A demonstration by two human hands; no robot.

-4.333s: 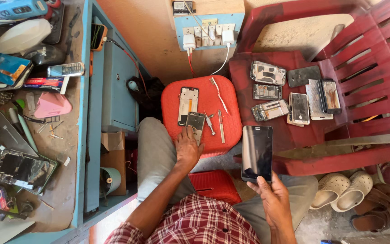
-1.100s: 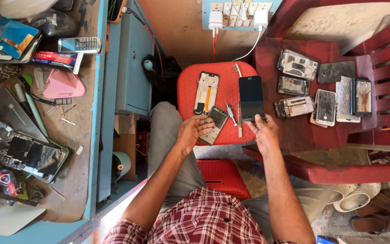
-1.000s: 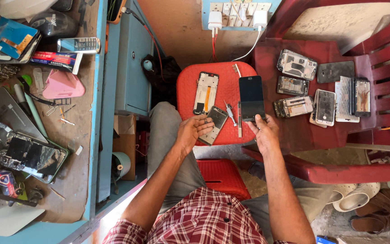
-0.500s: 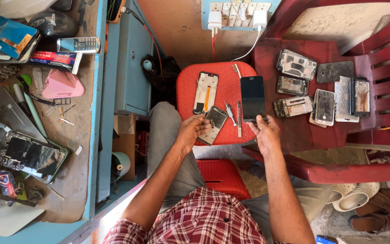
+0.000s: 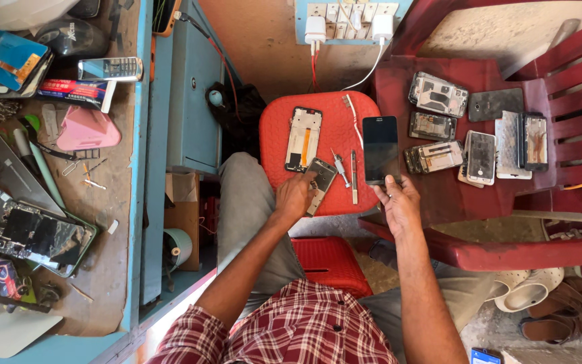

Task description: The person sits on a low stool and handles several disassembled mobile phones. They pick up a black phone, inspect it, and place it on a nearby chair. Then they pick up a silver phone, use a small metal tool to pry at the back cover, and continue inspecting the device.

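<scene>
On the red plastic stool [image 5: 325, 118], left hand [image 5: 296, 197] pinches a small grey phone part [image 5: 320, 177]; right hand [image 5: 399, 202] fingertips rest on the black glass smartphone [image 5: 380, 148]. Far left of the left hand lies a red-and-blue oblong box [image 5: 75, 91].

The black phone [image 5: 380, 149], earlier held up by the right hand [image 5: 399, 202], now lies on the red stool [image 5: 284, 121]

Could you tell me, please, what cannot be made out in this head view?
- Part of the small phone part: the left hand covers its lower end.
- Bottom edge of the dark phone: behind the right hand fingertips.
- Small tools on the red stool: too small to identify.
</scene>
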